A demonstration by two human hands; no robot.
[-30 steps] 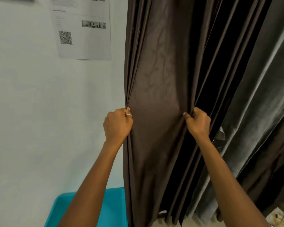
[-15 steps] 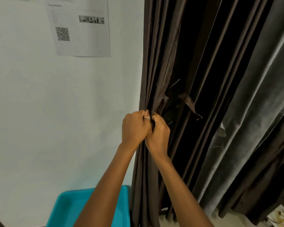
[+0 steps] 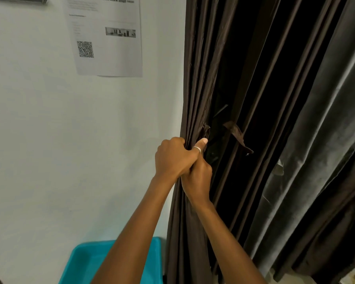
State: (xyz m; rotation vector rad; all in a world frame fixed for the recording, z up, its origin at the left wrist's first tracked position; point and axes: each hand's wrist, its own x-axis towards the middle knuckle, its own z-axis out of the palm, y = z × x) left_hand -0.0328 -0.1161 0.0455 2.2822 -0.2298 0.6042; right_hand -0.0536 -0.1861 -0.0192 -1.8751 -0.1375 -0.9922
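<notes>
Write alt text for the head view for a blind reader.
Left hand and right hand, pressed together, grip the gathered edge of a dark brown curtain beside a white wall. A sheet with a QR code hangs on the wall; a teal tub sits below.

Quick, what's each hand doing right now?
Left hand: closed, gripping the gathered curtain.
Right hand: closed on the same curtain, pressed against the left one.

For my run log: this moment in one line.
left hand grips brown curtain | right hand grips it below | folds gathered beside wall
</notes>
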